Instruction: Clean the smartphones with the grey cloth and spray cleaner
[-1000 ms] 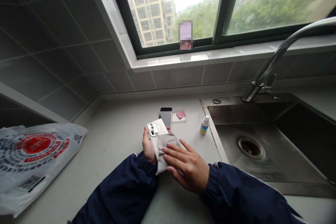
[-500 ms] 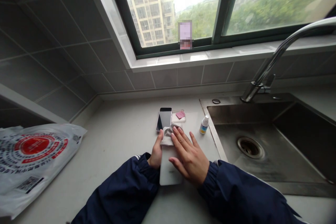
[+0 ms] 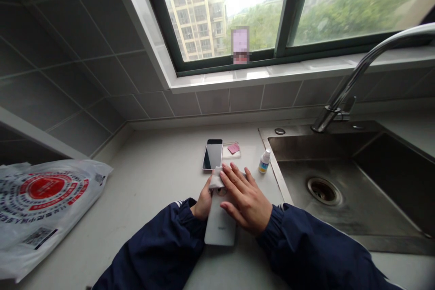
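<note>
My left hand (image 3: 203, 203) is wrapped round the left side of a phone with a pale, glossy back (image 3: 220, 229), its back facing up. A light grey cloth (image 3: 216, 177) lies over the phone's top end, near its round camera area. My right hand (image 3: 246, 201) rests on the cloth and the phone's right side, fingers stretched out flat and thumb apart. Part of the cloth is hidden beneath those fingers. Just beyond lies a second phone (image 3: 213, 154) with a dark screen. Beside it are a clear phone case (image 3: 227, 154) and a pink piece (image 3: 233, 148).
Right of my hands stands a small white-capped bottle (image 3: 264, 161) at the edge of the steel sink (image 3: 288, 176). A chrome tap (image 3: 353, 77) arches over the sink. A white plastic bag with red print (image 3: 44, 217) occupies the counter's left. Behind is a window sill (image 3: 217, 77).
The phone has shifted slightly toward me and its camera area now shows. The cloth sits a little further left under my right fingers. The other things have stayed put.
</note>
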Tool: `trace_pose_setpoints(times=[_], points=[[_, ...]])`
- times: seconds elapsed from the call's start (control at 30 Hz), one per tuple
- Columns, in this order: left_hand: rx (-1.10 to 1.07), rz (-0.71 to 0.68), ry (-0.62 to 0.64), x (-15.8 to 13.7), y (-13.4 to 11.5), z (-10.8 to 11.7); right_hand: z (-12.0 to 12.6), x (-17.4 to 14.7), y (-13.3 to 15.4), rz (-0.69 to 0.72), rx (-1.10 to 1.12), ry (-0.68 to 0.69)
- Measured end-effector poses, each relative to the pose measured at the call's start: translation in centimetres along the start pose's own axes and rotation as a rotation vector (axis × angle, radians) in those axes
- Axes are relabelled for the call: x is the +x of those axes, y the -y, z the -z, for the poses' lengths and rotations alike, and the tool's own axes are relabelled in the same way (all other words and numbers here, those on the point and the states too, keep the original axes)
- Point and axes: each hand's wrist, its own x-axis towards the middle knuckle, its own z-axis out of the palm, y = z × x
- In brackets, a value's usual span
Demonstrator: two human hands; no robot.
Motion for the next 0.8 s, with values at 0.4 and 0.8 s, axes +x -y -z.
trace_pose_setpoints(times=[0.4,0.8], points=[[0.093,0.118,-0.166,0.0,-1.5,0.6,0.1,-0.3,1.6,0.160,0.100,0.118],[0.070,-0.165,-0.282,0.1,-3.1,0.9,0.4,-0.5,2.2,0.252,0.222,0.144]])
